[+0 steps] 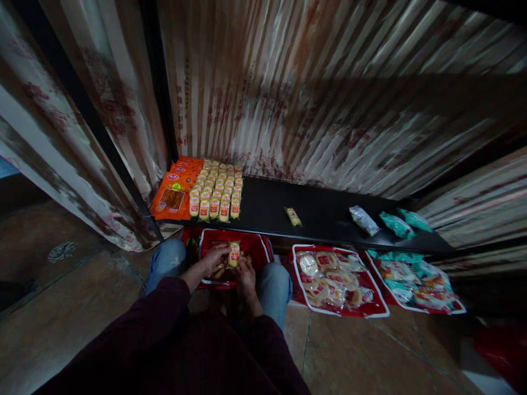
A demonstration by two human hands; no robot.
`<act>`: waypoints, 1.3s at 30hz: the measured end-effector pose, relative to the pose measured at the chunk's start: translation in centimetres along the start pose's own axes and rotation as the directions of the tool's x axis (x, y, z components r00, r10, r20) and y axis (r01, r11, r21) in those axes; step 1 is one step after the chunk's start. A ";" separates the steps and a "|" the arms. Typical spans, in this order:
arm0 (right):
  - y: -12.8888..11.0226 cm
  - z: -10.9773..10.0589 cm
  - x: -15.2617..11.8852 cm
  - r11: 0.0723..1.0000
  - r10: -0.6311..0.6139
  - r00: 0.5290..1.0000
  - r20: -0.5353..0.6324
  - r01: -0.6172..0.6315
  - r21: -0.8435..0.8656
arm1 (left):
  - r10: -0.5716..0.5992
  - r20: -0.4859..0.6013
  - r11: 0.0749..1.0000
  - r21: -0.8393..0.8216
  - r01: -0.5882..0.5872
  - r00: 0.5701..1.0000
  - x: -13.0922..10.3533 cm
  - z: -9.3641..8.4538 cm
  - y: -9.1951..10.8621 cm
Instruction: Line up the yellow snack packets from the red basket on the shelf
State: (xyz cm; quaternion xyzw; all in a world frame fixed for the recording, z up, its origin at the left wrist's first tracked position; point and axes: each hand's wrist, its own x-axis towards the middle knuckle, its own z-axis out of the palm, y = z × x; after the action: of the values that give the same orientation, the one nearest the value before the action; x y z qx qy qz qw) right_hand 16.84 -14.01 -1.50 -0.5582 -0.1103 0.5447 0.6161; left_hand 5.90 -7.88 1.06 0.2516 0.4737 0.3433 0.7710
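Observation:
Between my hands, over a red basket (261, 258) with a white rim, a small wrapped snack cake (234, 254) stands upright, its yellow pack showing a red-and-white label. My left hand (214, 259) grips its left side. The fingers of my right hand (246, 274) close on its lower right edge. Some wrapped pieces lie in the basket under my hands, partly hidden by them. Ahead on the black shelf (263, 203), rows of similar wrapped cakes (216, 189) stand packed together. One single wrapped cake (293, 216) lies apart, right of these rows.
Orange snack bags (169, 195) lie at the shelf's left end. A silver-white packet (364, 220) and teal packets (396, 225) lie toward its right. A basket of round wrapped pastries (329, 277) and another of teal-and-white packets (418, 282) stand to my right. Curtains (263, 99) hang behind.

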 end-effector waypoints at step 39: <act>-2.4 1.0 -0.8 0.890 -0.359 0.927 0.110 0.376 -0.258 | 0.211 -0.145 0.977 0.002 -0.213 0.967 -2.0 5.0 -0.5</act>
State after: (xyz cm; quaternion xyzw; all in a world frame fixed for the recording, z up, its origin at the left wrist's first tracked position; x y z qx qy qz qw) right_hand 17.06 -13.54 1.18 -0.5907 -0.3066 0.4140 0.6210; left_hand 9.97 -10.01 3.95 0.2700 0.4966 0.4441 0.6952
